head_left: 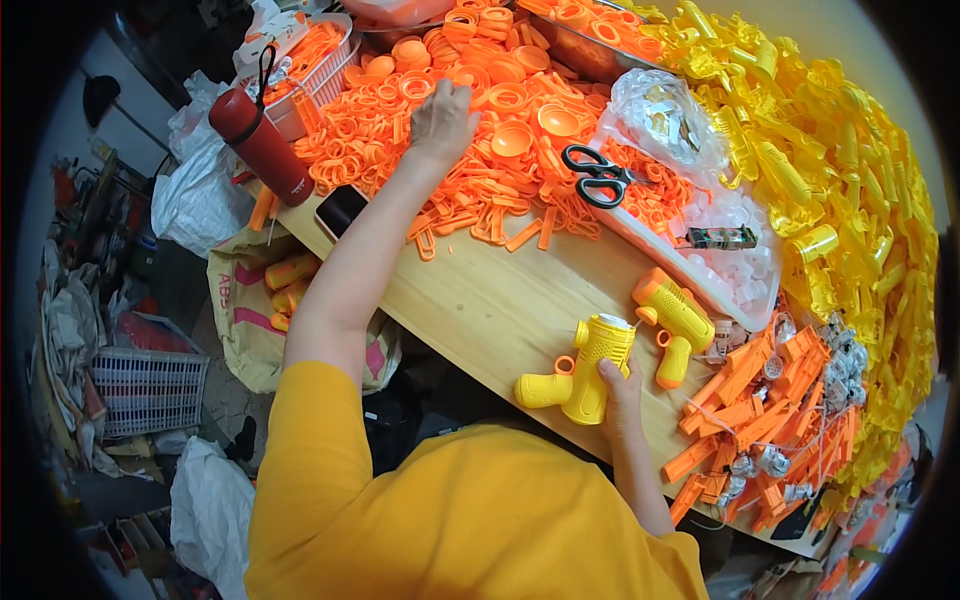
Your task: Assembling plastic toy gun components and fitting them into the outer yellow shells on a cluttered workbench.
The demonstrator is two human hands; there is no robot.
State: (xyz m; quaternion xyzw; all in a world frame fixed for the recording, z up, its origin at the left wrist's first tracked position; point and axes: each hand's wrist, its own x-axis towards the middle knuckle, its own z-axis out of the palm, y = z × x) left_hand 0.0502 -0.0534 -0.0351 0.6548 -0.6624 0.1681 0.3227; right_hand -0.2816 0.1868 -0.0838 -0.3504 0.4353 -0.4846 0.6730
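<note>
My left hand (443, 122) reaches to the far side of the table, into a heap of loose orange plastic parts (370, 130). Its fingers are curled down among rings and cups; whatever they pinch is hidden. Near the table's front edge, my right hand (624, 396) is closed around a yellow toy gun (597, 365), whose grip points left and which has a small orange ring trigger. Just right of it lies a second toy gun (676, 318), yellow with orange ends. Two shallow orange cups (512, 139) rest on the heap near my left hand.
Black-handled scissors (598, 178) lie on a white tray (690, 277) with small translucent parts. A red bottle (262, 150) and dark phone (342, 209) are left of my forearm. Yellow shells (860, 200) pile up at right, above orange strips with silver pieces (770, 420).
</note>
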